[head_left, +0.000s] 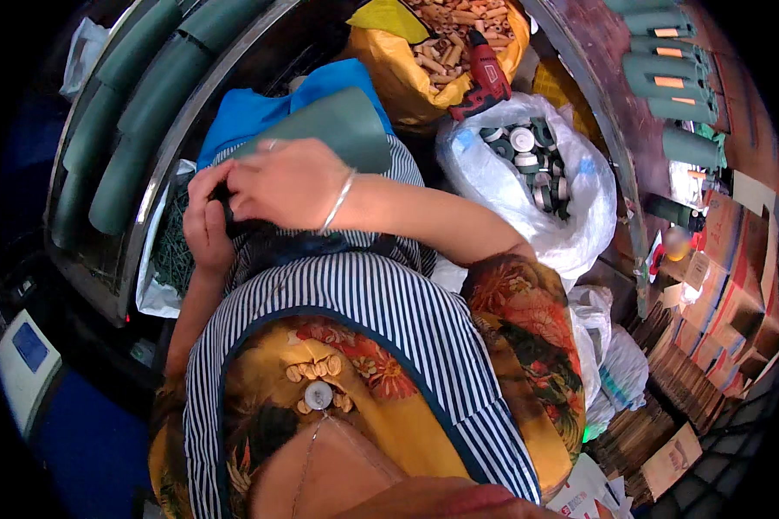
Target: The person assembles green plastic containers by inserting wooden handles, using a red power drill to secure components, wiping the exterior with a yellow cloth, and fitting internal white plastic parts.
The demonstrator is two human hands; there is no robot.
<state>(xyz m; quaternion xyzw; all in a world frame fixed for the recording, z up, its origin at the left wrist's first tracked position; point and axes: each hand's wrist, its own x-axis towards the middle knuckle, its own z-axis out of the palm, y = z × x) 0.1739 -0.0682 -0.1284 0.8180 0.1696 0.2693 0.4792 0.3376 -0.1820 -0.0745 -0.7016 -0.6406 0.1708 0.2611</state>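
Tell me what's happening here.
Someone in a striped apron is handling a green cylinder. The right hand lies over its near-left end, with the left hand beside it; what they grip is partly hidden. To the right, a red drill lies at the edge of a yellow bag of tan tubes; a white bag holds round green-and-white pieces.

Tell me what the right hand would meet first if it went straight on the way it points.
The bare left hand, directly ahead of the bare right hand's fingertips; whether they already touch is hard to tell from above.
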